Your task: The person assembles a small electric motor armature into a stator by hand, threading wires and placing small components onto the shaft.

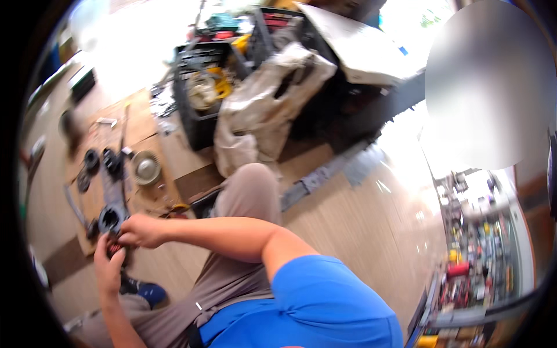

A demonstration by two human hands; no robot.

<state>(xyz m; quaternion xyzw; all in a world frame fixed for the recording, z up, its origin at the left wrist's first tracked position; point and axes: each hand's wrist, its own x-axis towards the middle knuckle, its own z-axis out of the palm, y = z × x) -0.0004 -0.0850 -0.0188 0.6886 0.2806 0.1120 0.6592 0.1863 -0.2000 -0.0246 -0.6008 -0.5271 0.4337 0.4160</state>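
At the near end of the wooden board, my left hand (109,271) is closed round a small dark part with reddish bits (115,248), its fingers pointing up. My right hand (141,231) reaches across from the right, its fingers pinched together at the top of that part, beside the left fingertips. Just beyond both hands is a dark grey round housing (109,218) with an open centre. Blur hides whether the housing touches the fingers. Farther up the board lie a pale ribbed round fan wheel (146,167) and black round parts (112,160).
A wooden board (96,197) lies on the floor. Beyond stand a black crate (200,124) of parts and a soiled white sack (255,110). My knee (250,185) rises right of the board. A glass-sided case (478,255) full of small goods stands far right.
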